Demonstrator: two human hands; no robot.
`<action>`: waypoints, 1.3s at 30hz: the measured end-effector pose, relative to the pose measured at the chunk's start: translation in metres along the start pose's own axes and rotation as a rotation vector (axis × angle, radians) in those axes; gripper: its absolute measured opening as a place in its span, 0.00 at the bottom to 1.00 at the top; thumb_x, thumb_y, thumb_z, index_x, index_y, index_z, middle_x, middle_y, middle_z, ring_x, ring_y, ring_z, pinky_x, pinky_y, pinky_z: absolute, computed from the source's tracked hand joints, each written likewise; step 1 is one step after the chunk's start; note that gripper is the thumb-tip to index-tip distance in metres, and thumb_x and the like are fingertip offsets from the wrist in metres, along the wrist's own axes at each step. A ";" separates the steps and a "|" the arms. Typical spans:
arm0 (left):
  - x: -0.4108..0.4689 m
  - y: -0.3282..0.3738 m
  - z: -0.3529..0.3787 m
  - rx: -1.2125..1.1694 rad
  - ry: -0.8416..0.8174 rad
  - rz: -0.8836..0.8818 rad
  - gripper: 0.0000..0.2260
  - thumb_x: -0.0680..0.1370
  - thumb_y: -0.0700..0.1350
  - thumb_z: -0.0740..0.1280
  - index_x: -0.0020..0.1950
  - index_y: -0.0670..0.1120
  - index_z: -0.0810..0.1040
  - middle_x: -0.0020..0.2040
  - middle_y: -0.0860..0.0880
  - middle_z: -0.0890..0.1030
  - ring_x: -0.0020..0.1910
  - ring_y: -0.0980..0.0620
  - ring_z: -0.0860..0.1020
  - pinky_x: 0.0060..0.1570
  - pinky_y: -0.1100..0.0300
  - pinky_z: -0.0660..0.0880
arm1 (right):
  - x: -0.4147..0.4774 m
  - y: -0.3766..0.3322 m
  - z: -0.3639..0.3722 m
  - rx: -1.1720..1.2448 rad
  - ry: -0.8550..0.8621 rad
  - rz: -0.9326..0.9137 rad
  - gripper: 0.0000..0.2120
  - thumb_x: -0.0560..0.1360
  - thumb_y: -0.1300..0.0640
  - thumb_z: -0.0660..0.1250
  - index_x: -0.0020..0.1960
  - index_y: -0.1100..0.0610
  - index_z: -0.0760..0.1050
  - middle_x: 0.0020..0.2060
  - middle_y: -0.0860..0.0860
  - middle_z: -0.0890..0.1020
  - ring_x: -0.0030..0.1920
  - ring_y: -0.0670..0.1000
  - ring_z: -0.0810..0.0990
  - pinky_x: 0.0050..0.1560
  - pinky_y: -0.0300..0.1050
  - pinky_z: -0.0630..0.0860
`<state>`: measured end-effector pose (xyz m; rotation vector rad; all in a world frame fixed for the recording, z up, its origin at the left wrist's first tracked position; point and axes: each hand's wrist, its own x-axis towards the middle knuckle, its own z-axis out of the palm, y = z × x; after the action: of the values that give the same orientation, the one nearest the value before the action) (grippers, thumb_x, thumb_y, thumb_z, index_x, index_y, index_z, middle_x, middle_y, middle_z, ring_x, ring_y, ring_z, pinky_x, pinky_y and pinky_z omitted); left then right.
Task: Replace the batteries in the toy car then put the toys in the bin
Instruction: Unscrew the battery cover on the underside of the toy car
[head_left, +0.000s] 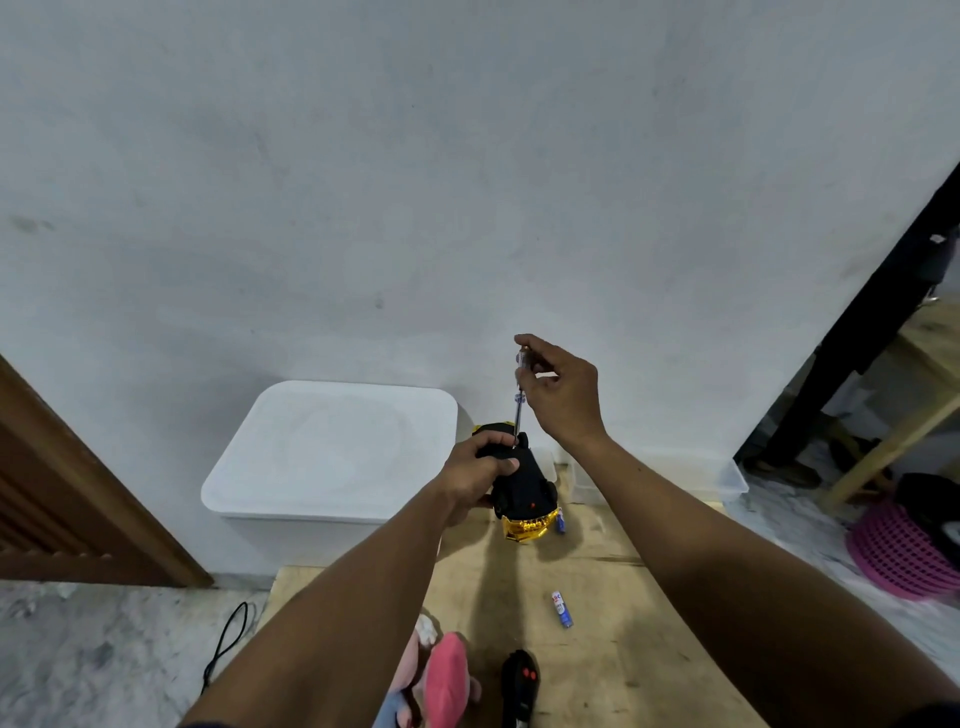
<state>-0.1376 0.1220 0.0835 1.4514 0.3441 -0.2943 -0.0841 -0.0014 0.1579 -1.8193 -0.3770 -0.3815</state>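
My left hand (475, 475) grips a black and gold toy car (522, 493), held upside down above the wooden table. My right hand (563, 395) pinches the clear handle of a screwdriver (518, 402) that stands upright, its tip on the car's underside. A blue and white battery (562, 609) lies on the table, and another blue battery (560, 521) shows just beside the car's gold end. A black remote control (519, 686) and a pink plush toy (441, 675) lie at the near edge. A white bin (332, 447) with its lid on stands to the left.
The wooden table (613, 649) sits against a pale wall. A clear plastic container (727, 480) stands behind at the right. A pink basket (898, 556) lies on the floor at right, a black cable (228, 644) on the floor at left, a wooden door (78, 493) far left.
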 end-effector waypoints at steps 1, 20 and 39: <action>0.000 0.000 0.000 0.003 0.002 0.004 0.13 0.77 0.35 0.67 0.57 0.50 0.79 0.57 0.46 0.80 0.51 0.46 0.78 0.42 0.52 0.79 | 0.000 0.000 0.000 0.004 -0.005 0.008 0.14 0.75 0.67 0.68 0.58 0.56 0.82 0.44 0.53 0.84 0.41 0.46 0.82 0.37 0.39 0.82; -0.002 0.006 0.001 -0.017 -0.003 0.055 0.14 0.78 0.35 0.68 0.58 0.51 0.80 0.60 0.45 0.79 0.59 0.44 0.79 0.45 0.50 0.82 | -0.006 0.003 0.001 0.010 -0.008 -0.044 0.16 0.76 0.65 0.68 0.62 0.53 0.80 0.50 0.47 0.84 0.46 0.46 0.83 0.40 0.52 0.83; -0.003 0.000 -0.008 0.028 -0.027 0.026 0.11 0.78 0.36 0.68 0.57 0.49 0.77 0.61 0.44 0.78 0.56 0.43 0.78 0.45 0.49 0.81 | -0.007 0.009 -0.009 0.017 -0.039 -0.029 0.18 0.75 0.69 0.68 0.63 0.57 0.77 0.47 0.56 0.82 0.46 0.55 0.83 0.35 0.26 0.75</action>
<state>-0.1411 0.1303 0.0839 1.4773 0.3002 -0.2981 -0.0870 -0.0128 0.1497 -1.8081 -0.4327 -0.3626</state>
